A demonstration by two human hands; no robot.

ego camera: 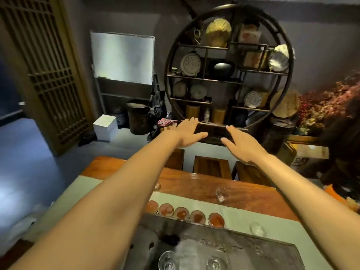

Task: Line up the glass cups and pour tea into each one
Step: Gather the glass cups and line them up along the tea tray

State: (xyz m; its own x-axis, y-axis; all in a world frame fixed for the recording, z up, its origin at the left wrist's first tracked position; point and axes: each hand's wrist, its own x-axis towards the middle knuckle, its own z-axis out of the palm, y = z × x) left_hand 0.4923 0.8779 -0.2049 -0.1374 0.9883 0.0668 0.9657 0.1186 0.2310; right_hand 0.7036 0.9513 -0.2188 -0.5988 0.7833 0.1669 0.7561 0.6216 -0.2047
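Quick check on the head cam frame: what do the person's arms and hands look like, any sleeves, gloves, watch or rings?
Both forearms are bare as far as the frame shows, no sleeves in view. The left hand and right hand wear no gloves. No watch, bracelet or ring is visible on either wrist or on the fingers, though the picture is slightly blurred.

- Both arms reach forward over the bench (194, 184), the left hand (188, 134) and right hand (240, 146) flat, fingers spread, holding nothing.
- Five coasters (182, 213) lie in a row on a pale runner (243, 217).
- One glass cup (221, 193) stands on the bare wood, another (257, 228) on the runner.
- Two more glass cups (167, 261) sit on the dark stone tray (263, 250).
- A round display shelf (228, 75) stands behind.
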